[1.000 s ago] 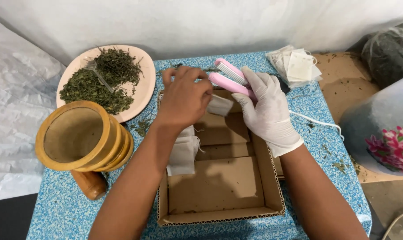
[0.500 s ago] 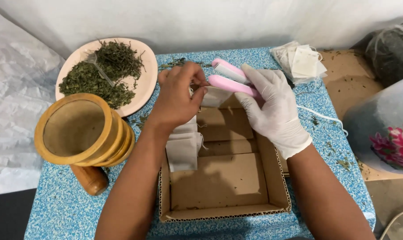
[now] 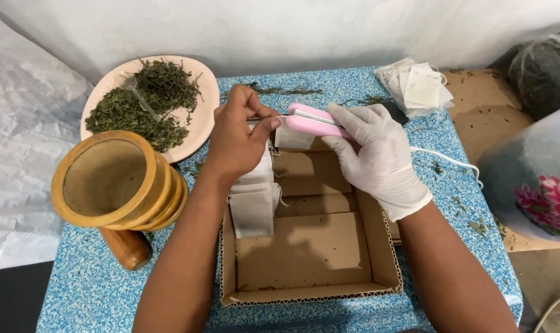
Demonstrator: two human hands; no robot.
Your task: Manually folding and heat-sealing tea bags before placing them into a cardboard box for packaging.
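Both hands shifted left w/ pink sealer [image 3: 314,122], small bag [image 3: 294,137] clamped over box edge [image 3: 311,295]

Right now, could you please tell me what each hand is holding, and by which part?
The right hand grips the pink sealer around its rear end. The left hand pinches a small white sachet by its top edge.

One head cam, looking steeply down, close over blue table [image 3: 95,290].
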